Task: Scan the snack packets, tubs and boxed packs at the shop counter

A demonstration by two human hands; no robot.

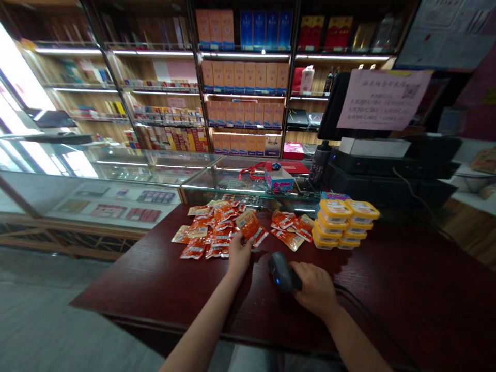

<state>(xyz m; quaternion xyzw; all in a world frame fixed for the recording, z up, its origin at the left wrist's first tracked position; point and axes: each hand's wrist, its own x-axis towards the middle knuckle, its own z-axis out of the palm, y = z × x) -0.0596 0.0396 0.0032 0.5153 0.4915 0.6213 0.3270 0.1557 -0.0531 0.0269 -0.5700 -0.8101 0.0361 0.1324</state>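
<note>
My left hand (239, 253) grips an orange snack packet (250, 225) by its near edge, tilted up above the dark red counter (163, 289). Behind and left of it lies a loose heap of similar orange packets (209, 230). In my right hand (315, 287) is a black barcode scanner (282, 271) with a blue light, its head pointing toward the left and its cable trailing off right. A smaller pile of packets (292, 227) lies between the held packet and several stacked yellow-lidded tubs (333, 227).
At the counter's back stands a glass display case (155, 175) carrying a small blue-and-pink box (279, 181) and a dark bottle (320, 163). A monitor with a pink paper sign (382, 101) rises on the right. Shelves of boxed goods (244, 77) line the wall.
</note>
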